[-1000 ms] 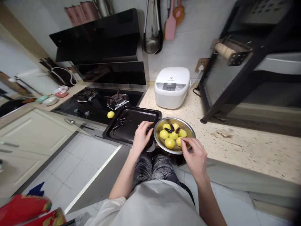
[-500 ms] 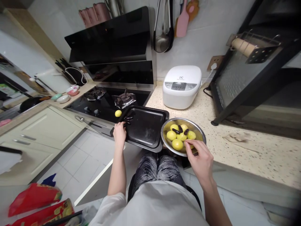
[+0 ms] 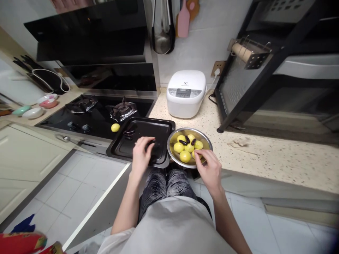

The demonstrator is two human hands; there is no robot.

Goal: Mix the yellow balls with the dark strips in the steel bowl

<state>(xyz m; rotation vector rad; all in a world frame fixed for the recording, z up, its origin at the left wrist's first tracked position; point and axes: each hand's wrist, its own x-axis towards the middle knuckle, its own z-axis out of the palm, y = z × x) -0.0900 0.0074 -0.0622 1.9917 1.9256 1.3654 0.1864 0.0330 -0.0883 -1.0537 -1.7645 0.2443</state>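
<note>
A steel bowl on the counter holds several yellow lemons and three dark, elongated, grape-like fruits. My right hand is at the bowl's near right side, thumb and fingers closed on a lemon inside it. Over the right part of a black baking tray is my left hand. Its thumb and forefinger are bent towards each other; anything dark between them cannot be made out against the tray. More dark fruits lie at the tray's left, and one lemon rests on the hob beside it.
A white rice cooker stands behind the bowl. Left of the tray is a black gas hob with foil-lined burners. A black metal rack rises at the right, and a crumpled brown scrap lies on the speckled counter.
My left hand has moved right across the tray, away from the dark fruits at its left. My right hand stays at the lemon in the bowl. The view has swung right.
</note>
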